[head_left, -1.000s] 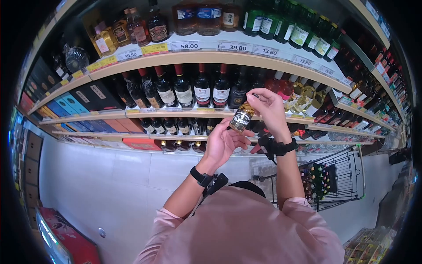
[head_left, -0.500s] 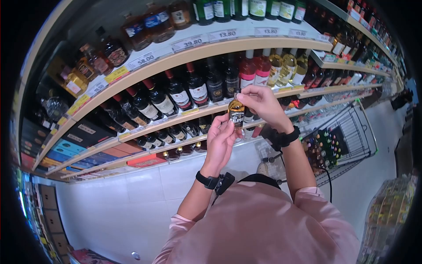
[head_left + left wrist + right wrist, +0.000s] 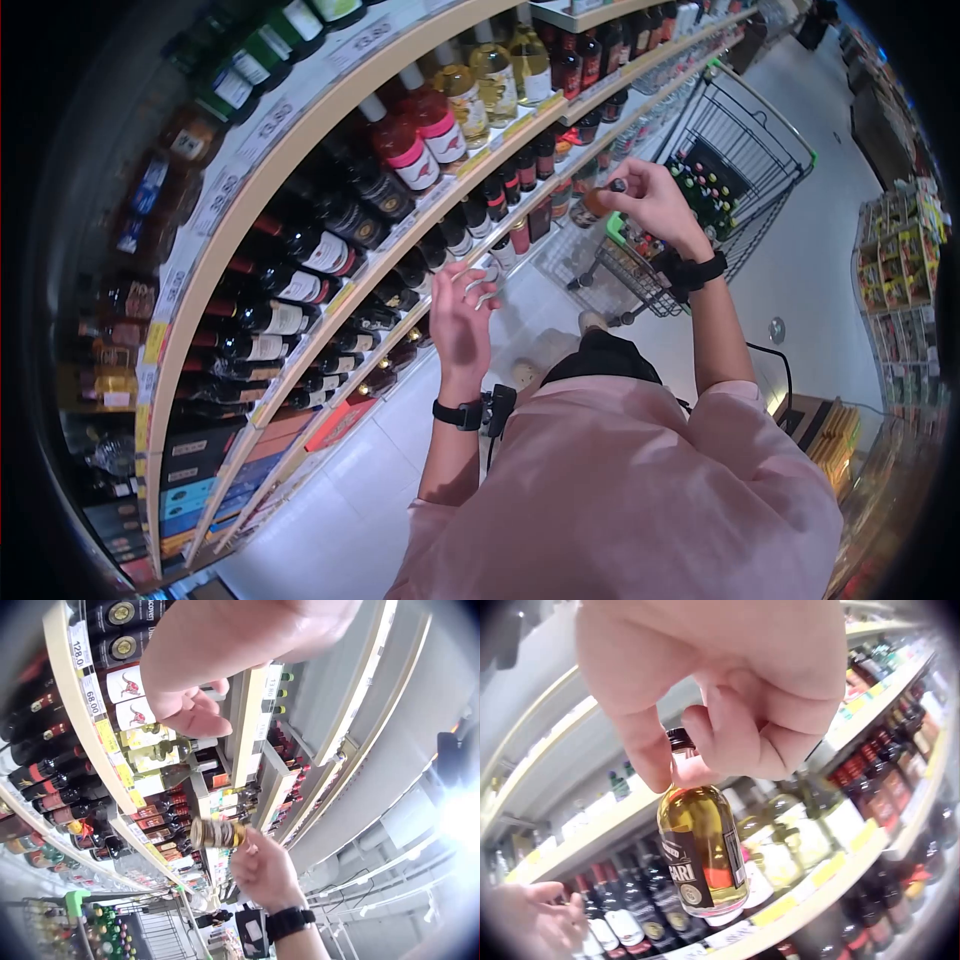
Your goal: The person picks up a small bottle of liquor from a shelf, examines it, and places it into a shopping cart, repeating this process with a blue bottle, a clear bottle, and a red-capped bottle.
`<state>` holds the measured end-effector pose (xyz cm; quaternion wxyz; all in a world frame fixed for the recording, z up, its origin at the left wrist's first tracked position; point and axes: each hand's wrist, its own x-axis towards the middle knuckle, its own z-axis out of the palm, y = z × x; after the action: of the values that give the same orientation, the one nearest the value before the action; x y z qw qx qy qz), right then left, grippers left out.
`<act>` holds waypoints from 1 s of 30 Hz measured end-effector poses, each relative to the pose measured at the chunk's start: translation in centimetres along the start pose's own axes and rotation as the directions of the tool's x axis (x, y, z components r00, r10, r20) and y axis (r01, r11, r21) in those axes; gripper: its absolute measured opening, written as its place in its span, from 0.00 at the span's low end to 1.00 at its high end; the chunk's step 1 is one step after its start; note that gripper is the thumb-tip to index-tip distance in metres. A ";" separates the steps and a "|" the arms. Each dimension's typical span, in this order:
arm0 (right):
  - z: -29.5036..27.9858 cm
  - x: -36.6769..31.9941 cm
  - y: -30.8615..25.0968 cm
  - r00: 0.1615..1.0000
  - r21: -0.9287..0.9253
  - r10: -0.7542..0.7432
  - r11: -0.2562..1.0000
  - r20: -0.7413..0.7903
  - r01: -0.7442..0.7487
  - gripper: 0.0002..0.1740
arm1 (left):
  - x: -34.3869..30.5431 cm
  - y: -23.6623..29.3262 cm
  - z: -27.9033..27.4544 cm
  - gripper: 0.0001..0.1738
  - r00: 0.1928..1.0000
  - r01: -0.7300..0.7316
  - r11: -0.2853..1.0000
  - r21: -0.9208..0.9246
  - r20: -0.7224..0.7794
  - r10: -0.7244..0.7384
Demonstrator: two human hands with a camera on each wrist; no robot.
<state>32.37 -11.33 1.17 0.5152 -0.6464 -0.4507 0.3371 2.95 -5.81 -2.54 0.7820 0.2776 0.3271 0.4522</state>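
Observation:
My right hand pinches a miniature liquor bottle by its neck between thumb and fingers, just under the black cap. The right wrist view shows the bottle hanging almost upright, with golden liquid and a black label. In the head view it overlaps the near edge of the shopping cart. My left hand is raised in front of the lower shelves, its fingers loosely bent and nothing in them. From the left wrist, the right hand and bottle appear farther off.
Shelves of wine and liquor bottles curve along the left side. The cart, on the right, carries several capped bottles. Beyond it stands a rack of packaged goods. A foot shows on the floor below the hands.
The head view has swung right toward the cart. My left hand has let go of the bottle's lower part, and the right hand has carried the bottle away to the right.

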 end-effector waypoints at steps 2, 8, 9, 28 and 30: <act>-4.1 -0.8 5.0 0.988 -0.005 0.085 0.996 -0.126 -0.086 0.10 | 1.1 -1.7 -1.6 0.15 0.999 -0.041 0.996 -0.081 0.010 0.042; -11.4 -3.9 19.9 0.818 0.053 0.294 0.950 -0.495 -0.309 0.20 | 2.6 -3.0 -5.1 0.24 0.997 -0.057 0.980 -0.190 -0.057 0.046; -12.3 -4.3 21.8 0.803 0.020 0.273 0.951 -0.530 -0.310 0.20 | 2.4 -2.9 -4.8 0.26 0.995 -0.059 0.977 -0.203 -0.085 0.043; -20.2 -7.0 43.7 0.667 -0.021 0.711 0.681 -0.221 -0.732 0.13 | 6.4 -9.8 10.4 0.17 0.990 0.014 1.000 -0.028 -0.143 -0.018; -19.0 -6.6 46.3 0.702 -0.160 0.707 0.685 -0.086 -0.710 0.13 | 6.1 -10.4 11.1 0.17 0.985 0.033 0.999 0.002 -0.170 -0.032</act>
<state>57.99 -27.29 -39.37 0.2880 -0.8171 -0.1901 0.4618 19.22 -6.47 -4.73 0.7579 0.2346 0.3979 0.4607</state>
